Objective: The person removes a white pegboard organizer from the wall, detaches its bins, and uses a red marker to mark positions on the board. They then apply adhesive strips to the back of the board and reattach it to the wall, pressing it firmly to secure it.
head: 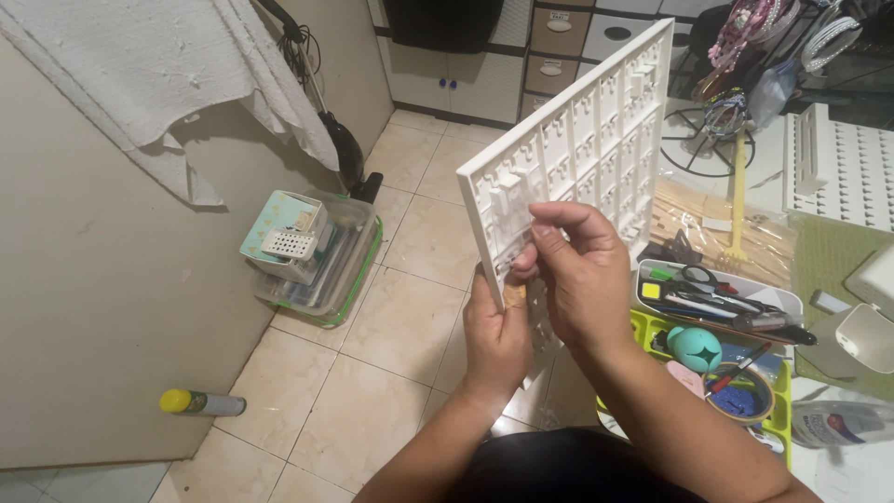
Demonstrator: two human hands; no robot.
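Left hand [495,333], bandaged thumb up, clamped on lower edge of white plastic grid panel [577,154], tilted upright over tiled floor [372,373]. Right hand [579,272] pinched shut on small clip; apparently mid-fitting, needing careful alignment next.

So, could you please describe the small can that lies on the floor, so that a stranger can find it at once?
Start at the tall beige wall on the left and follow it down to the tiled floor. There, apart from the clear storage boxes further back, lies the spray can on its side. Its yellow cap and slim body set it apart.
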